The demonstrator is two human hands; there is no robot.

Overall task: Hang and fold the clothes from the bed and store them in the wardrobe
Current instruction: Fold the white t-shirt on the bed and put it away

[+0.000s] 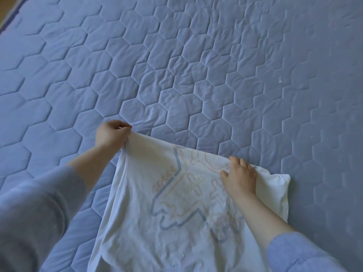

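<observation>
A white T-shirt [157, 222] with a faint blue and orange print showing through lies spread on the bed at the bottom centre. My left hand [111, 135] pinches its far left corner and lifts that edge slightly off the cover. My right hand [240, 178] rests palm down on the shirt's far right part, its fingers curled over the folded far edge. A sleeve sticks out to the right of that hand. The shirt's near end runs out of the frame at the bottom.
A blue quilted bed cover [196, 65] with a hexagon stitch pattern fills nearly the whole view. The bed's edge and a strip of wooden floor [7, 8] show at the top left corner.
</observation>
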